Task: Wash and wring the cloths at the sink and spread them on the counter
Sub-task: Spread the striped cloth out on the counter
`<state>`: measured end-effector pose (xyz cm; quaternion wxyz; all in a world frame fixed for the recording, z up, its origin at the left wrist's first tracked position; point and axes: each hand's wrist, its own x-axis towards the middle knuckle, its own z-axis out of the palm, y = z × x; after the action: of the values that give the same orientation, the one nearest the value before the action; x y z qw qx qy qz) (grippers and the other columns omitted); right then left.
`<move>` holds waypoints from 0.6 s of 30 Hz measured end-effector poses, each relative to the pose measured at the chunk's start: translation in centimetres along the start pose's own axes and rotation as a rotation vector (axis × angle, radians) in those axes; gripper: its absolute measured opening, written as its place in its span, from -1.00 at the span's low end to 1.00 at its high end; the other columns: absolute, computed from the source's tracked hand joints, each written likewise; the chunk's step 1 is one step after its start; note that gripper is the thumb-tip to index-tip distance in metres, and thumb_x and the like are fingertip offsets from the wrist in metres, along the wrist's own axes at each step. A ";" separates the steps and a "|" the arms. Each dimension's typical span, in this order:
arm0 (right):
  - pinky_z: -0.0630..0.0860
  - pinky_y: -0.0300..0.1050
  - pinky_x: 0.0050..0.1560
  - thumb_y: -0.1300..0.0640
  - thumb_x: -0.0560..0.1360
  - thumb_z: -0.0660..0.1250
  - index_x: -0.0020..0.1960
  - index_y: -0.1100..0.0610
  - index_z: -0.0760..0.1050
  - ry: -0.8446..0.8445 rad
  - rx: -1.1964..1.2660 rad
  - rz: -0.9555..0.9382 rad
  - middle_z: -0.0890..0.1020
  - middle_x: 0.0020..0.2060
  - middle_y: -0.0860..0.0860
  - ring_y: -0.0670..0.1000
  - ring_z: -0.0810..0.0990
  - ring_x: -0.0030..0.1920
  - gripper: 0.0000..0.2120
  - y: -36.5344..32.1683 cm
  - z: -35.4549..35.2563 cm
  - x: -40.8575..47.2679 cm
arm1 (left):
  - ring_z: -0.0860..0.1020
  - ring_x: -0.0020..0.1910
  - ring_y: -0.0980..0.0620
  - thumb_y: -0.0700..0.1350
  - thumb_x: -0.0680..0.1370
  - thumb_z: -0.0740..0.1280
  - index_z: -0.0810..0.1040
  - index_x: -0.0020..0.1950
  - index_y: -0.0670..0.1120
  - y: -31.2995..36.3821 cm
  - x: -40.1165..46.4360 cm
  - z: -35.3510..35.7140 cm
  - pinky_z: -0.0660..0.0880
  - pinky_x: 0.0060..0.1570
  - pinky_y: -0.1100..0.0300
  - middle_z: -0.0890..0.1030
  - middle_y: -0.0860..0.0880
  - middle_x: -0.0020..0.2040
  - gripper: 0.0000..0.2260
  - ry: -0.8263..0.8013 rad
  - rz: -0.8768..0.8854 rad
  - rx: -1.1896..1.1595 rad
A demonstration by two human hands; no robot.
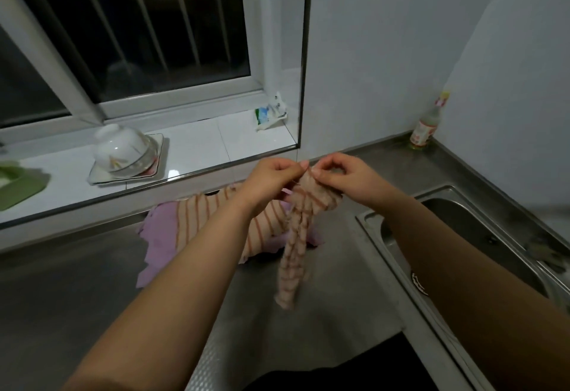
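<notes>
A beige cloth with orange stripes (293, 255) hangs bunched and twisted above the steel counter (77, 282). My left hand (271, 184) and my right hand (342, 177) both pinch its top edge, close together. Beneath them, a second striped cloth (197, 221) lies spread on the counter, on top of a purple cloth (157, 252). The steel sink (456, 224) is to the right.
On the white tiled window ledge (200, 150) an upturned white bowl (123, 150) sits on a square plate. A green item (18, 184) lies at the far left and a small packet (271, 113) near the wall. A bottle (427, 125) stands in the counter's back corner.
</notes>
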<state>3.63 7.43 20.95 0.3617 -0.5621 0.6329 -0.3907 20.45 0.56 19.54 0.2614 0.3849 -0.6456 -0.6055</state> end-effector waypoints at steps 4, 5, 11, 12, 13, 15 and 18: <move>0.55 -0.24 -0.02 0.07 0.51 0.35 0.05 0.12 0.59 -0.050 0.007 0.051 0.66 -0.13 0.01 -0.11 0.63 -0.09 -0.83 0.0 0.3 1.0 | 0.56 -0.24 0.01 -0.01 0.56 0.34 0.63 -0.05 -0.25 0.0 0.1 -1.1 0.57 -0.25 0.13 0.60 -0.25 -0.18 -0.71 -0.014 0.089 0.150; 0.55 -0.24 -0.01 0.11 0.51 0.35 0.05 0.12 0.60 -0.069 -0.021 0.065 0.66 -0.11 0.02 -0.07 0.63 -0.07 -0.85 -0.1 0.2 1.2 | 0.57 -0.23 0.02 0.00 0.56 0.34 0.64 -0.04 -0.24 0.1 0.0 -1.3 0.58 -0.24 0.15 0.62 -0.25 -0.15 -0.71 -0.016 0.113 0.167; 0.48 -0.19 0.00 0.09 0.54 0.30 0.01 0.13 0.55 -0.084 -0.037 0.064 0.63 -0.08 0.05 -0.08 0.58 -0.06 -0.86 -1.1 0.1 1.9 | 0.46 -0.34 0.01 -0.06 0.59 0.31 0.54 -0.21 -0.10 -0.2 0.7 -1.7 0.46 -0.33 0.17 0.50 -0.06 -0.34 -0.79 0.044 0.190 0.117; 0.48 -0.17 0.03 0.04 0.54 0.29 0.02 0.10 0.53 -0.104 0.013 0.071 0.63 -0.06 0.04 -0.07 0.58 -0.03 -0.84 -1.3 0.2 1.9 | 0.46 -0.36 0.04 -0.08 0.59 0.31 0.54 -0.21 -0.09 -0.4 0.9 -1.7 0.44 -0.33 0.18 0.50 0.00 -0.37 -0.81 0.048 0.200 0.099; 0.50 -0.18 0.03 0.01 0.52 0.32 0.02 0.09 0.51 -0.131 0.044 0.087 0.63 -0.08 0.02 -0.08 0.59 -0.04 -0.84 -1.3 0.3 2.0 | 0.47 -0.38 0.11 -0.10 0.59 0.31 0.56 -0.19 -0.10 -0.4 1.0 -1.6 0.43 -0.33 0.22 0.52 0.08 -0.39 -0.83 0.051 0.209 0.082; 0.53 -0.24 -0.07 0.03 0.46 0.40 -0.04 0.09 0.51 -0.152 -0.034 0.085 0.62 -0.19 0.00 -0.10 0.59 -0.16 -0.84 -1.3 0.6 2.3 | 0.47 -0.40 0.24 -0.13 0.59 0.32 0.59 -0.13 -0.14 -0.3 1.3 -1.4 0.42 -0.33 0.33 0.56 0.14 -0.40 -0.86 0.055 0.222 0.068; 0.56 -0.12 -0.10 0.11 0.52 0.34 -0.13 0.14 0.55 -0.113 -0.094 0.058 0.60 -0.27 0.05 -0.06 0.57 -0.24 -0.89 -1.3 0.6 2.5 | 0.48 -0.37 0.14 -0.09 0.59 0.32 0.59 -0.09 -0.13 -0.2 1.6 -1.0 0.43 -0.31 0.25 0.57 0.02 -0.35 -0.87 0.070 0.226 0.053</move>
<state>4.50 4.78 21.82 0.3813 -0.5810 0.6452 -0.3175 20.40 -1.34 19.28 0.3401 0.3373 -0.6911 -0.5411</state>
